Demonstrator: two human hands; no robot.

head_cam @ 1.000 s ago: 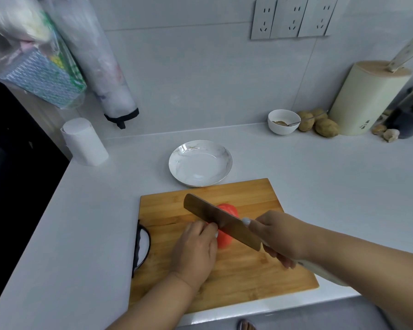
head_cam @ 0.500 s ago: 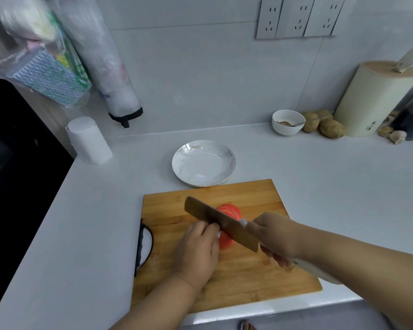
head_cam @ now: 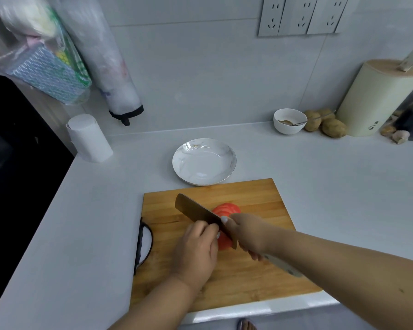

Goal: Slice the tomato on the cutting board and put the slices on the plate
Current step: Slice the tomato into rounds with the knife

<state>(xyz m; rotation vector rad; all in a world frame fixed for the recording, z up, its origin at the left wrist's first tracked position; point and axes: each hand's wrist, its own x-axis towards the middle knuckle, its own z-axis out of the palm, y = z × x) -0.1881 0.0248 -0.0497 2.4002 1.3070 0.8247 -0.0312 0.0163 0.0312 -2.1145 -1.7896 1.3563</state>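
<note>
Two hands are on the job and both are busy: your right hand (head_cam: 247, 234) is wrapped around the handle of the knife (head_cam: 202, 216), forefinger riding up near the blade, while your left hand (head_cam: 196, 248) sits curled over the near end of the tomato (head_cam: 225, 209), fingertips tucked in and pressing it down onto the cutting board (head_cam: 248, 277). The tomato lies about mid-board, its red showing on both sides of the blade: fanned slices beyond the knife toward the plate (head_cam: 204, 161), and an uncut piece on your side, just beside your left knuckles. That's the relation to watch. The blade runs on a diagonal from far-left down to near-right, and its flat looks to be touching or almost touching your left fingers, so the remaining tomato lies between steel and fingertips with very little room. Your left hand is the nearer one to what's left; I'd judge the next cut calls for sliding those curled fingers back toward you before the knife comes down. The plate waits bare behind the board's far edge, just apart from it, so nothing has been transferred yet; slicing looks well along.
</note>
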